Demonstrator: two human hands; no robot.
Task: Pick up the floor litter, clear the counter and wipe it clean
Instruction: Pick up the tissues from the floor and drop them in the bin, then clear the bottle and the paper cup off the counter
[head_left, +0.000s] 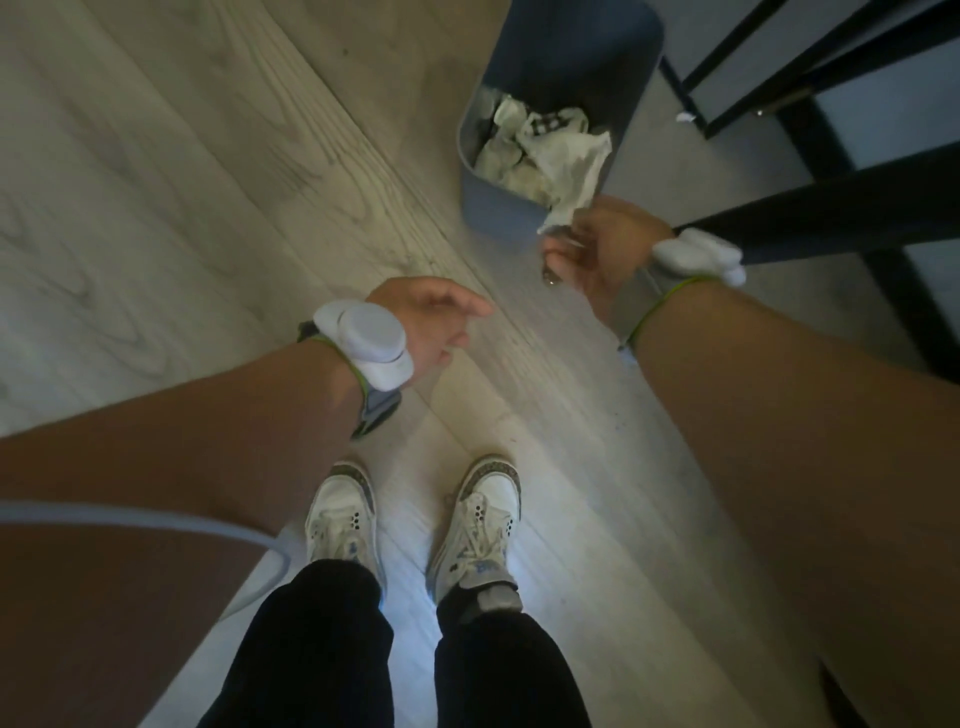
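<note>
While standing over the wood-grain floor, looking down past dark trousers and white sneakers planted side by side.

Left hand hanging loose at mid-frame, fingers spread and relaxed, gripping nothing; white sensor puck strapped at the wrist.

Right hand pinching a crumpled paper tissue at its lower end, fingers closed around it, sheet trailing up over the near-right corner of the grey bin. Also possibly something small and metallic under the fingers, too blurred to call. Second white puck on that wrist.

Step in hand, judging by the pose: dropping litter in the bin. Doing it well:
- moving the hand further over the opening before releasing, since the grip sits at the rim, not above the middle
- letting go fully, not flicking, as light paper is drifting easily
- pushing it down onto the crumpled waste already piled inside, bin looking fairly full
- keeping the left hand free for steadying the bin if it tips

Beyond: black metal furniture legs crossing the right side, grey panel behind. One small white scrap lying on the floor by a far leg, just right of the bin, likely needing picking up. Rest of the visible boards showing no litter. Counter not in view, so clearing and wiping presumably outstanding. Lighting dim, edges blurred.
</note>
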